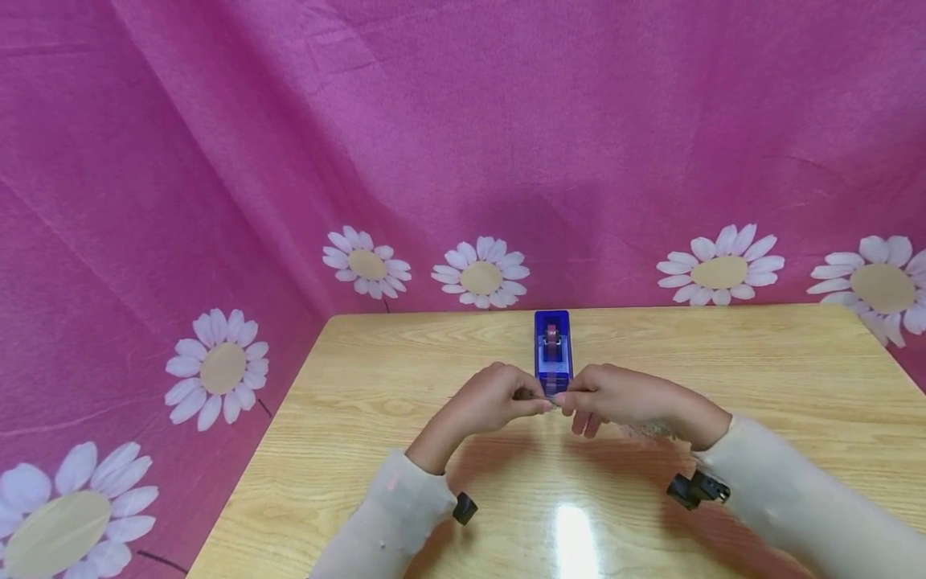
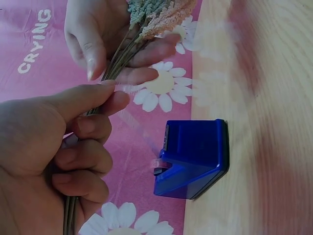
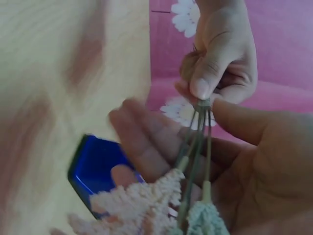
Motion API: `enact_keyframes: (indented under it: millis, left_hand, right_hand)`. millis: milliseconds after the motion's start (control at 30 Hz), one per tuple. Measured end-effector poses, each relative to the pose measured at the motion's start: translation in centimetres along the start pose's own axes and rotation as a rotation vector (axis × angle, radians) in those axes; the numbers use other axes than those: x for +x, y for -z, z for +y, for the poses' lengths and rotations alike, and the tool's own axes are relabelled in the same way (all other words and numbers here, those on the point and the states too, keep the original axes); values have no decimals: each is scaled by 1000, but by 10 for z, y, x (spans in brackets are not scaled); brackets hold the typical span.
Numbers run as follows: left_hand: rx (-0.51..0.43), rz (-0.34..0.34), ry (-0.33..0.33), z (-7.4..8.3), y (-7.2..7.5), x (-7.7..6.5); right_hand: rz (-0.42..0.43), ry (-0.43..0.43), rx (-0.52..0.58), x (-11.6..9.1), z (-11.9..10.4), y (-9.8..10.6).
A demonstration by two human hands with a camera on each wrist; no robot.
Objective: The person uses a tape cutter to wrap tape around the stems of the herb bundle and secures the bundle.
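Gripping a bunch of flowers by its stems, the left hand lies just below centre in the head frame, fingers curled round them. Right hand, beside it to the right: fingers extended, not clenched; the stems pass across its fingers in the right wrist view, thumb tip next to the left thumb. Pale pink and pale green heads fill the lower middle of that frame and the upper middle of the left wrist one.

Tape dispenser, blue, stands on the wooden bench near its far edge, just beyond both hands. Left wrist view: a faint clear strip runs between the stems and the dispenser.

Background: pink cloth with white daisies. Black cameras sit at both pale sleeves, lower part of the head frame.
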State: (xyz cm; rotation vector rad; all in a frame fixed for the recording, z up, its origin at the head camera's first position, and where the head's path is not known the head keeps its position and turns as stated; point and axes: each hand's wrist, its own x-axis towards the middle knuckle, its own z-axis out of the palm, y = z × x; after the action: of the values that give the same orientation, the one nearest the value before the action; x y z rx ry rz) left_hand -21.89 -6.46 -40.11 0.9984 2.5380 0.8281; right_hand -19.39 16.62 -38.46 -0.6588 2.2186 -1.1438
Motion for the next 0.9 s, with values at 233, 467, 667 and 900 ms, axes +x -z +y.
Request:
enact_keyframes:
  millis: [233, 467, 667, 900]
  left_hand:
    - [-5, 50, 8, -1, -7, 0]
    - [-4, 69, 2, -2, -10, 1]
    - [-17, 64, -16, -3, -10, 1]
    - [-62, 35, -17, -4, -10, 2]
  right_hand:
    - [-6, -22, 176, 6, 11, -6]
    - [42, -19, 261, 7, 15, -8]
    - [83, -41, 342, 6, 15, -8]
    - [132, -62, 379, 6, 13, -12]
